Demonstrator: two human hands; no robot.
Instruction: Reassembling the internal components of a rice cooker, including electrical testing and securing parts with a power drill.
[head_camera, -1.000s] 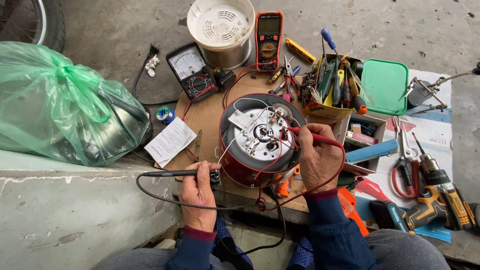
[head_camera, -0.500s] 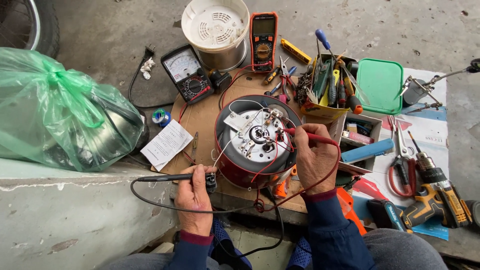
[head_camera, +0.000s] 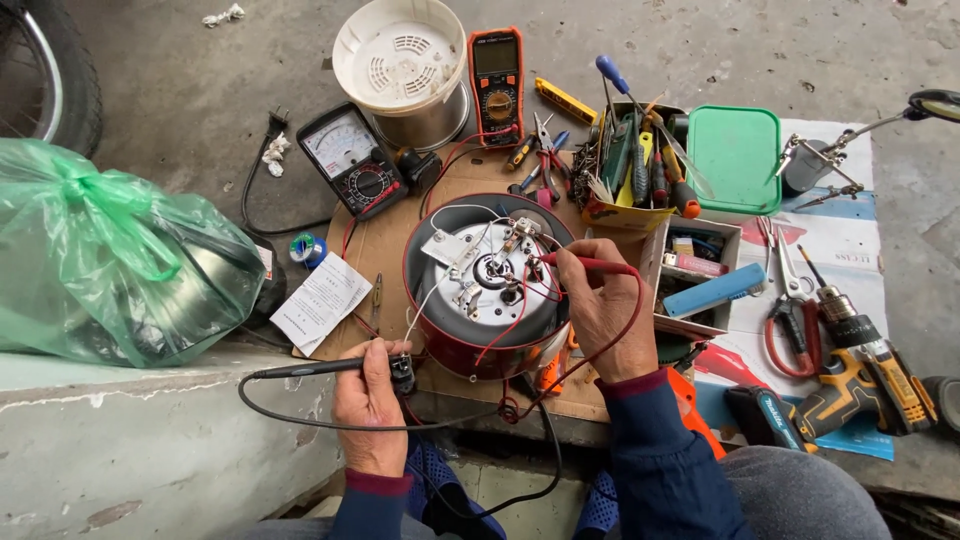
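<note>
Red probe (head_camera: 590, 264) (seemingly touching) cooker base (head_camera: 487, 285)

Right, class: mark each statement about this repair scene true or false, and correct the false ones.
1. The right hand holds a red probe to the upturned red appliance's underside. True.
2. The left hand holds a black probe. True.
3. The orange digital multimeter lies on the person's lap. False: it lies on the floor beside the white perforated pot.
4. The green plastic bag sits right of the cordless drill. False: it is far to the left.
</note>
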